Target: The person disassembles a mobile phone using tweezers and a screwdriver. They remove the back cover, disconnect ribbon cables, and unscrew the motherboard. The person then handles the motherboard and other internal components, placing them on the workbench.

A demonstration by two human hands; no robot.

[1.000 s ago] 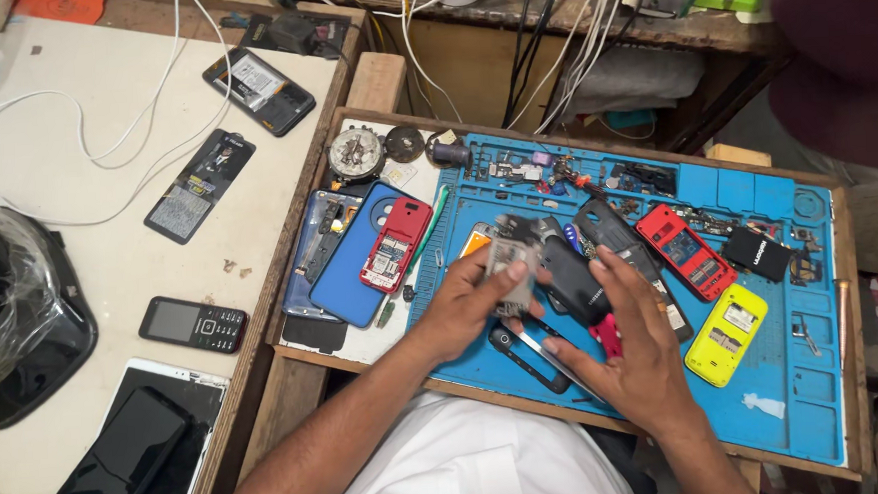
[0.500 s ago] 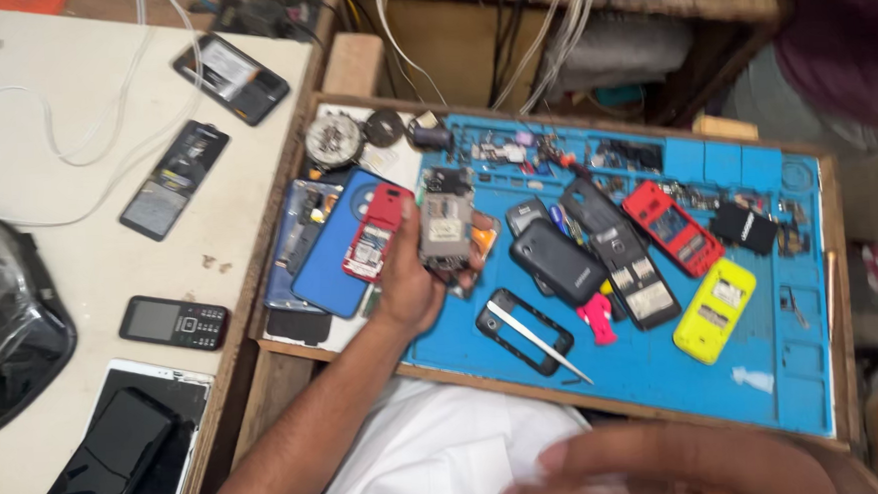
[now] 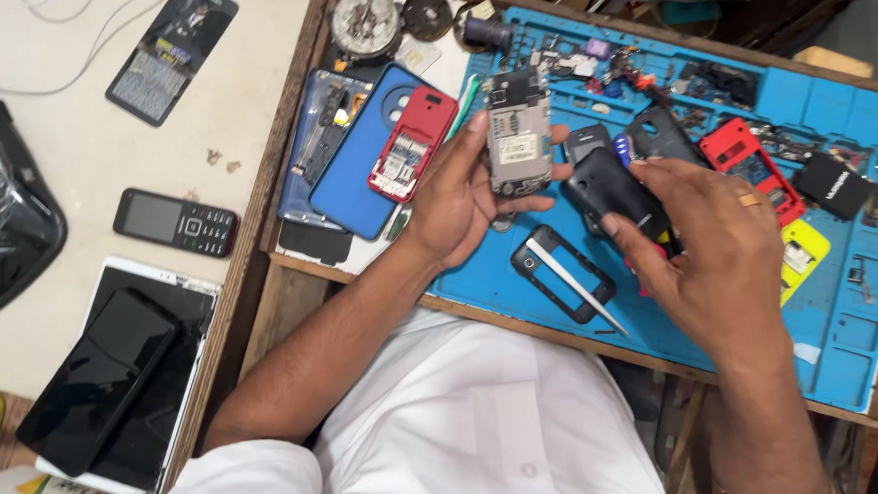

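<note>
Left hand (image 3: 453, 198): fingers wrapped around an opened grey phone body (image 3: 518, 136), held above the blue mat (image 3: 844, 336).
Phone body axis: long side runs away from the person, nearly upright in view.
Right hand (image 3: 712, 253): fingers pinching a black back cover (image 3: 613, 190).
Relation: cover sits just right of the body, nearly touching, tilted slightly.

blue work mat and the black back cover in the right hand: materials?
Blue work mat: looks like silicone or soft rubber, matte, with moulded compartments. Black back cover, held by the right hand: likely plastic, smooth with a slight sheen.
</note>
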